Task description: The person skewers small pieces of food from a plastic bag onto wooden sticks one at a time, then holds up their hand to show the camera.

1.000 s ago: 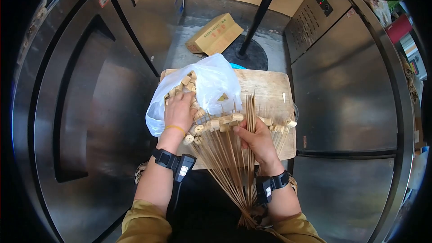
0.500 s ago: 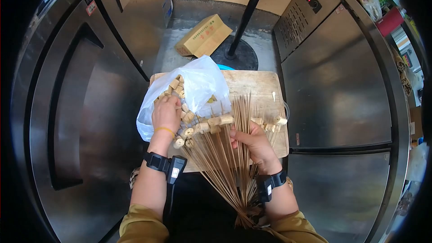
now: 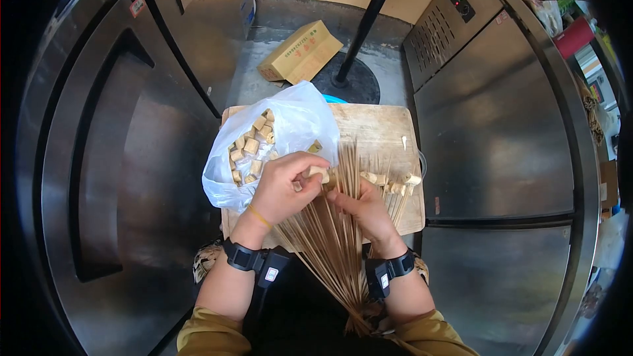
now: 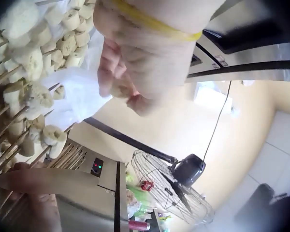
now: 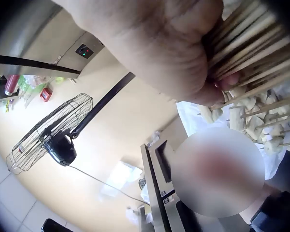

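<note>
Setting: steel fridge doors [image 3: 132,158] flank a wooden board [image 3: 386,132].
Left hand: the left hand [image 3: 283,188] pinches a pale food piece [image 3: 318,173] at the skewer tips.
Right hand: the right hand [image 3: 366,209] clenches the fanned bamboo skewers [image 3: 330,250] mid-length.
Handling: the piece looks soft and crumbly, so pinch its sides lightly. The skewers look light, stiff and sharp-tipped, so grip the shafts.
Around: a plastic bag [image 3: 300,122] of more pieces lies beside the left hand.

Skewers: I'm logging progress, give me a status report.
Left hand pinches a piece at the skewers tips. Right hand grips the skewers. Bag of pieces lies open on the board. Nothing in the way.
</note>
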`<state>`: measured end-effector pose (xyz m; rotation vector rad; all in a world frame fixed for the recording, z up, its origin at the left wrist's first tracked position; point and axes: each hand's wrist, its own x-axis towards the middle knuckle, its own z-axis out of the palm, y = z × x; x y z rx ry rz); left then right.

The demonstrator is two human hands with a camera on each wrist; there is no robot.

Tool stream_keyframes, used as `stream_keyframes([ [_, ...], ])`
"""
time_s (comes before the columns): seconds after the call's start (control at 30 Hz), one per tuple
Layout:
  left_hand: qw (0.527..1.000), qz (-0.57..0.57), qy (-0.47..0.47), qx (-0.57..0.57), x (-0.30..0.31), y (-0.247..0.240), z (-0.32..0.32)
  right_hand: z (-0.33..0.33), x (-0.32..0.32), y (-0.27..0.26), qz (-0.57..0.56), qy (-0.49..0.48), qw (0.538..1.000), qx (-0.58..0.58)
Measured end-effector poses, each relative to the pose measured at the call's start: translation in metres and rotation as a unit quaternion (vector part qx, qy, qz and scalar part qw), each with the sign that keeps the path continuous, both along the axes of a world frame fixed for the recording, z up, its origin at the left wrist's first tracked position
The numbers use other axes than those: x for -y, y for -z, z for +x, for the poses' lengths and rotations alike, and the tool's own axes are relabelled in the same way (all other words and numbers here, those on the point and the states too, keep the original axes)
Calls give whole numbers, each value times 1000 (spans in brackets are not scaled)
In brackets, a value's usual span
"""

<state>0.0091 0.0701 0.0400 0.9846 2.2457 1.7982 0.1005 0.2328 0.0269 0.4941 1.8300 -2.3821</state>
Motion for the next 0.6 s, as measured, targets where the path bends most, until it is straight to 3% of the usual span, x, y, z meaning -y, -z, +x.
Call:
stream_keyframes([
  [0.03,1000,-26,-11,-4,-2,1,1,0,-1,-2,0,15,1000,-2],
  [0.13,998,-61,-16,26,-2,6,1,5,-8,-16,-154,37,987,5],
  [0.27,994,-17,5,108,-6,20,-1,8,-16,-12,-280,-97,951,-86],
  [0.37,971,76,26,223,-9,24,-1,4,-6,-10,-273,-47,961,27],
  [0.5,929,178,24,325,-7,13,-3,0,0,-9,-233,-76,969,21],
  [0.6,896,238,0,375,-6,16,-4,1,3,-12,-210,-49,973,88],
])
